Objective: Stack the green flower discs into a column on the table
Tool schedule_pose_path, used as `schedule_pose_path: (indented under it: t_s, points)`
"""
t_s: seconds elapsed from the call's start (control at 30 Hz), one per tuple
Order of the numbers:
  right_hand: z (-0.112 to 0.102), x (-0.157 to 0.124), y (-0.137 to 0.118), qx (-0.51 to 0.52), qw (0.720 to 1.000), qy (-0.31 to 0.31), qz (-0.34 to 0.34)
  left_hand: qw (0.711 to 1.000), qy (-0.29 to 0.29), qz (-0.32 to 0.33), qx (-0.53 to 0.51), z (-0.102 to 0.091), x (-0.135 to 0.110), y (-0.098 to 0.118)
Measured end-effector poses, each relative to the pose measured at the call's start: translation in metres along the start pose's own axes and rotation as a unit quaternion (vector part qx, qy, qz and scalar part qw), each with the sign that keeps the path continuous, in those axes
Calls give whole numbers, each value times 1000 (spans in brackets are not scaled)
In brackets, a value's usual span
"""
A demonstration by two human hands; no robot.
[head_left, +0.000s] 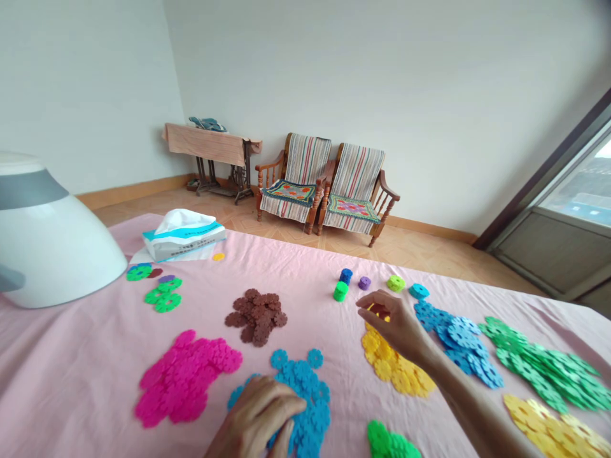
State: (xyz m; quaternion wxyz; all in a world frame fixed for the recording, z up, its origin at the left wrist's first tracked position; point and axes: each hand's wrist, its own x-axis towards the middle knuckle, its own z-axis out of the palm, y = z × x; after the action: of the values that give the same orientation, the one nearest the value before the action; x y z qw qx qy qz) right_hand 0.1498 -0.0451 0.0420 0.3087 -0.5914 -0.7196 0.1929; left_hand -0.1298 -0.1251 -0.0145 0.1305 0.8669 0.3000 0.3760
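Observation:
My left hand (255,413) is curled low over a pile of blue snowflake discs (310,391); its fingers and thumb are bent together, and whatever may be between them is hidden. Above the far end of a yellow disc pile (394,366) is my right hand (394,321), its fingers curved and thumb apart from them. A bit of brown and yellow shows in that gap, but I cannot tell if the hand touches it. Just beyond stand small disc stacks: dark blue (346,275), green (340,292), purple (365,283), lime (396,283) and blue (419,291).
Brown (258,316) and pink (188,378) disc piles lie on the pink cloth (286,264). More blue (461,340), green (548,366) and yellow (554,429) discs spread at right. A tissue box (185,238) and a white appliance (52,248) stand at left.

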Motion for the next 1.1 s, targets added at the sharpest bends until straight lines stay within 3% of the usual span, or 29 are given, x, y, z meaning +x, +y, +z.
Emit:
schedule_pose_path:
  t_s: [0.13, 0.27, 0.4, 0.6, 0.77, 0.97, 1.1]
  points:
    - [-30, -56, -22, -32, 982, -185, -5, 998, -16, -52, -8, -7, 6, 10]
    - [-38, -105, -24, -55, 960, -274, 2, 999, -21, -42, -9, -7, 8, 11]
    - [-27, -132, -18, -75, 967, -241, 25, 999, -45, -5, -12, -9, 8, 17]
    - [-11, -139, -12, -58, 983, -164, 55, 980, -164, 107, -38, -20, 11, 52]
    - [2, -139, -11, -37, 994, -100, 38, 978, -180, 100, -19, -17, 11, 72]
    - [13, -134, -18, -33, 998, -59, 2, 986, -158, 39, -31, 8, -4, 60]
    - [18, -126, -24, -31, 997, -72, -18, 982, -186, 28, -30, 26, -16, 44]
